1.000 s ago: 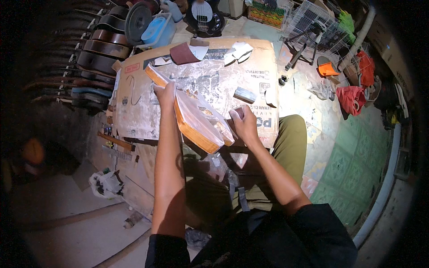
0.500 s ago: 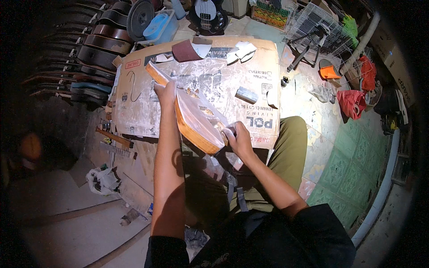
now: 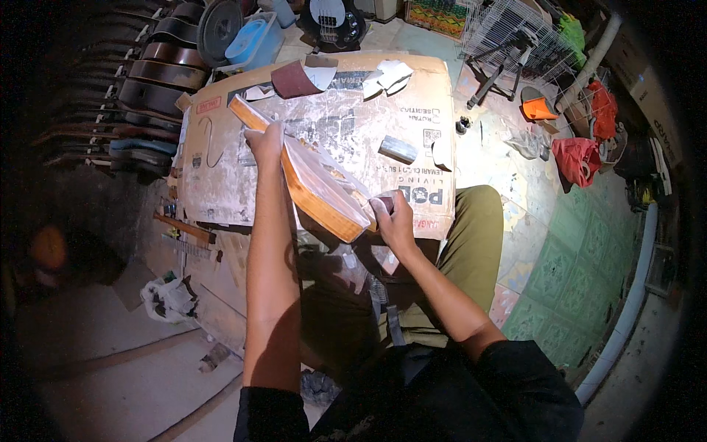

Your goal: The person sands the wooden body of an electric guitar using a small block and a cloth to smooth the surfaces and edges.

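My left hand [image 3: 266, 141] is closed on a wooden instrument body [image 3: 320, 197] with orange sides and a pale, dusty face with cut-out cavities, held at a slant over a cardboard sheet [image 3: 206, 184]. My right hand [image 3: 395, 219] pinches a small dark reddish piece, apparently sandpaper [image 3: 384, 206], against the body's lower right end. A grey block [image 3: 398, 149] lies to the right of the body. Beyond it on the cardboard are a curved maroon sandpaper sheet [image 3: 293, 81] and torn white paper pieces [image 3: 385, 77].
A row of instruments [image 3: 151, 96] stands at left, with blue tubs [image 3: 250, 40] and a black guitar [image 3: 328, 23] behind. At right are a wire cage [image 3: 508, 29], black stand [image 3: 497, 70], orange object [image 3: 539, 107], red bag [image 3: 578, 158] and long pale pipe [image 3: 626, 309].
My right hand moved left onto the body's right end about half a second ago and has since risen slightly. The body shifts slightly up and left in the picture along with the surroundings.
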`<move>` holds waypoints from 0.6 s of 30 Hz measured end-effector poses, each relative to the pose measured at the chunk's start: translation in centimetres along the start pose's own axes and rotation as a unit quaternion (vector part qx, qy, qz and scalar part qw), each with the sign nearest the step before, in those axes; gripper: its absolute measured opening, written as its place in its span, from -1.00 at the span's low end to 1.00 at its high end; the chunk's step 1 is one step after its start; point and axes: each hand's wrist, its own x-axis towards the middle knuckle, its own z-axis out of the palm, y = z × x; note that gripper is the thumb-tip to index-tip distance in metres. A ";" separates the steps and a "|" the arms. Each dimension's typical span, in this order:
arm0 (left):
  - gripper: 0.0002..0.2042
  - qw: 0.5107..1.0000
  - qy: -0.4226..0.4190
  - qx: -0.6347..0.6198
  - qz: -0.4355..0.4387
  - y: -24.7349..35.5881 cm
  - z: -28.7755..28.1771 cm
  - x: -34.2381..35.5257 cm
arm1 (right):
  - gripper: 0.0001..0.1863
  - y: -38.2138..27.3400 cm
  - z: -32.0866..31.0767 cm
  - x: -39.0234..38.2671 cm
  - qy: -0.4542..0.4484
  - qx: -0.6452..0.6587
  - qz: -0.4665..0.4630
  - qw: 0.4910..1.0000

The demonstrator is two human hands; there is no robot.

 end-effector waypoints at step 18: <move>-0.29 0.996 -0.054 -0.066 -0.019 -0.3 -1.2 0.1 | -0.72 -3.9 -0.4 1.0 -0.076 -0.071 0.039 0.994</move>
